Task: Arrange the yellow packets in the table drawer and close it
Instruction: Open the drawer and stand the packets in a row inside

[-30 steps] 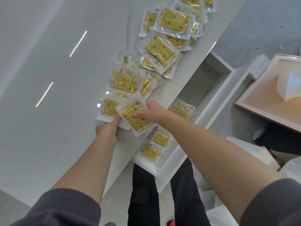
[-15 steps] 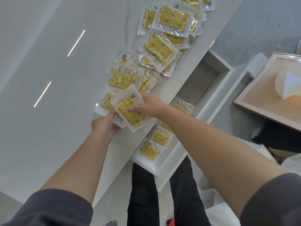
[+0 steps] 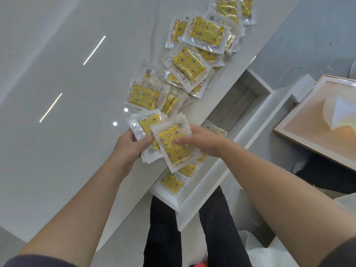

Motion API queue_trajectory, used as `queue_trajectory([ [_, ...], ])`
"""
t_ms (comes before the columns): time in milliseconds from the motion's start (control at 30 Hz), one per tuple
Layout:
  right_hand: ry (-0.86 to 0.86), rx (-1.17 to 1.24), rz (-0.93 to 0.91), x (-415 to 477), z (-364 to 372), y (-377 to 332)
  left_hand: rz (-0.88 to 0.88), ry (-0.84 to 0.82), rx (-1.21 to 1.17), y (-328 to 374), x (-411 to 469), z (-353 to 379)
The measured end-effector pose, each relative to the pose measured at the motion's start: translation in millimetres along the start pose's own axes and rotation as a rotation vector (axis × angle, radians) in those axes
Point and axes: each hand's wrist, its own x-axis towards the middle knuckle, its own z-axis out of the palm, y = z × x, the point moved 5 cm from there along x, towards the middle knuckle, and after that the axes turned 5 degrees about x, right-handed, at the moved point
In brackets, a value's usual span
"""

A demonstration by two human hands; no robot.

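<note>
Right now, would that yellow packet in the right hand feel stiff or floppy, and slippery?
Probably light and somewhat floppy: the yellow packet is a thin clear pouch that the right hand grips at one side. Likely slippery too: its glossy film shines, and the packets on the table lie slid over each other.

Far drawer [image 3: 237, 105] half bare (packets [image 3: 172, 183] nearer)

Over the edge of the white table [image 3: 67, 112], the left hand [image 3: 133, 149] grips a small stack of yellow packets [image 3: 148, 124] while the right hand [image 3: 200, 143] pinches the top packet [image 3: 173, 149], thumb on its face. More loose packets [image 3: 189, 64] lie heaped along the table. Below, the open drawer [image 3: 208, 189] holds a few stored packets [image 3: 172, 183] at its near end.
</note>
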Motion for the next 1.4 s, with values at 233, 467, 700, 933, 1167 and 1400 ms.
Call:
queue_trajectory([
  [233, -0.008, -0.059, 0.004, -2.5, -43.1, 8.4, -0.082, 0.168, 0.094, -1.9, 3.7, 50.1],
  [467, -0.127, -0.03, 0.092, -21.5, -94.1, 11.9, -0.102, 0.243, 0.122, 15.5, -12.9, 103.3],
  [700, -0.031, -0.192, 0.098, -36.7, -215.7, -11.3, -0.165, 0.04, -0.06, 22.0, 29.2, 219.6],
  [933, 0.013, -0.498, 0.256, 5.3, -299.2, -10.3, -0.091, 0.024, 0.044, 5.3, 107.5, 278.9],
  [1167, 0.281, -0.67, 0.218, 46.3, -329.2, -18.1, -0.168, 0.154, 0.33, -31.0, 170.3, 279.0],
  [1400, 0.376, -0.678, 0.132, 59.1, -338.0, -9.0, -0.028, 0.09, 0.497, -26.0, 199.1, 289.8],
])
